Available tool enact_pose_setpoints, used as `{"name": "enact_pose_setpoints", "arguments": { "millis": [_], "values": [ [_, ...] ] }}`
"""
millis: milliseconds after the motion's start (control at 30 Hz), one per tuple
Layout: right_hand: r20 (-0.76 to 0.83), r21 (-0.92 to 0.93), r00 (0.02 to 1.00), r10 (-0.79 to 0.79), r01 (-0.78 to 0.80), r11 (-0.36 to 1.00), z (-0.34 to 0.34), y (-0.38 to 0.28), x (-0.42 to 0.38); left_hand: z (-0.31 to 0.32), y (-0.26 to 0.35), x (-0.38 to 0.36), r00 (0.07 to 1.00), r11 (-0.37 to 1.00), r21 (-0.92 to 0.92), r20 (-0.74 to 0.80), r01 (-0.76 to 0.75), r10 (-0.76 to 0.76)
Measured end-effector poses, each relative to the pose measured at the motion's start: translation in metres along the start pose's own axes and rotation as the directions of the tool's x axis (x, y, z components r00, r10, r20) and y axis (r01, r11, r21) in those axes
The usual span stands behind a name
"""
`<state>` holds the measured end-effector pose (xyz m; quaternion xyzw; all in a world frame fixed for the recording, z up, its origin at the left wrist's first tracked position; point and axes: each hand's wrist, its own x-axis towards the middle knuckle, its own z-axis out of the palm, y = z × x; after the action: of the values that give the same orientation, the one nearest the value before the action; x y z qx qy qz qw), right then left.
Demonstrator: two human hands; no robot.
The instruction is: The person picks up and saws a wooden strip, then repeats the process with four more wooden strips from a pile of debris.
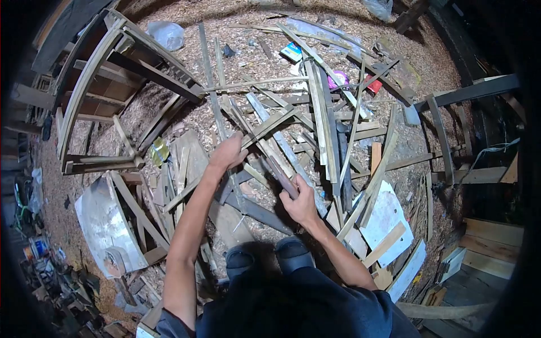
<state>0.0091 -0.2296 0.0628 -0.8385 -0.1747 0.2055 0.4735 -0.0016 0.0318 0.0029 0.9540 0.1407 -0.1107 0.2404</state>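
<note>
My left hand (228, 152) is closed on a thin wooden strip, left of the middle of the head view. To its right, my right hand (300, 200) is wrapped round the handle (279, 174) of a long tool that points up and left; its far end lies among the sticks and is hard to make out. A joined wooden piece (270, 125) lies at an angle just beyond both hands. Several long wooden strips (321, 118) are heaped to the right of the tool.
A wooden frame (84, 93) stands at the upper left, with a pale panel (107, 222) below it. White boards (386, 219) lie at the right. My feet, in dark shoes (293, 253), are on the littered ground. A dark beam (468, 93) juts in from the right.
</note>
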Motion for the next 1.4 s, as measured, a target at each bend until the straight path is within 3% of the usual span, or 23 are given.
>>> {"name": "enact_pose_setpoints", "arguments": {
  "millis": [133,233,300,533,600,700,967,1133,1267,1333,1400],
  "values": [
    [0.018,-0.005,1.0,-0.023,0.023,1.0,0.003,0.001,0.005,0.006,-0.01,-0.002,0.999,0.998,-0.042,-0.036,-0.04,0.038],
    [-0.012,-0.004,0.999,-0.052,0.052,0.999,0.006,-0.004,0.004,0.009,-0.01,-0.004,0.995,0.995,0.066,-0.063,-0.069,0.073],
    [-0.024,-0.01,0.999,-0.026,0.026,1.0,0.007,-0.006,0.004,0.012,-0.011,-0.002,0.962,0.983,0.112,-0.214,-0.147,0.168],
    [-0.021,-0.017,0.999,0.038,-0.039,0.999,0.011,-0.005,0.004,0.01,-0.002,0.002,0.966,0.974,0.212,-0.222,-0.084,0.132],
    [-0.04,0.064,0.999,0.033,-0.031,0.997,0.012,-0.01,-0.001,0.003,0.001,0.0,0.967,0.971,0.199,-0.189,-0.133,0.171],
    [-0.042,0.04,0.994,-0.105,0.107,0.993,0.014,0.001,-0.007,-0.007,0.008,-0.001,0.978,0.975,0.196,-0.156,-0.106,0.137],
    [-0.116,0.015,0.988,-0.097,0.099,0.995,0.023,-0.014,-0.009,-0.009,0.011,0.005,0.989,0.988,0.15,-0.133,-0.043,0.063],
    [-0.036,0.006,0.996,-0.083,0.083,0.996,0.022,-0.026,-0.011,0.004,-0.003,0.019,0.999,0.997,0.07,0.009,0.034,-0.034],
    [-0.011,-0.005,1.0,-0.019,0.019,1.0,0.011,-0.026,-0.036,-0.006,0.004,0.015,1.0,0.98,0.196,-0.005,-0.015,0.016],
    [0.0,-0.02,1.0,0.019,-0.019,1.0,0.009,-0.025,-0.039,-0.005,0.014,0.017,0.988,0.968,0.219,0.064,0.123,-0.14],
    [-0.021,0.01,0.999,0.029,-0.029,1.0,0.015,-0.027,-0.034,0.002,0.012,0.021,0.977,0.964,0.188,0.068,0.188,-0.203]
  ]
}}
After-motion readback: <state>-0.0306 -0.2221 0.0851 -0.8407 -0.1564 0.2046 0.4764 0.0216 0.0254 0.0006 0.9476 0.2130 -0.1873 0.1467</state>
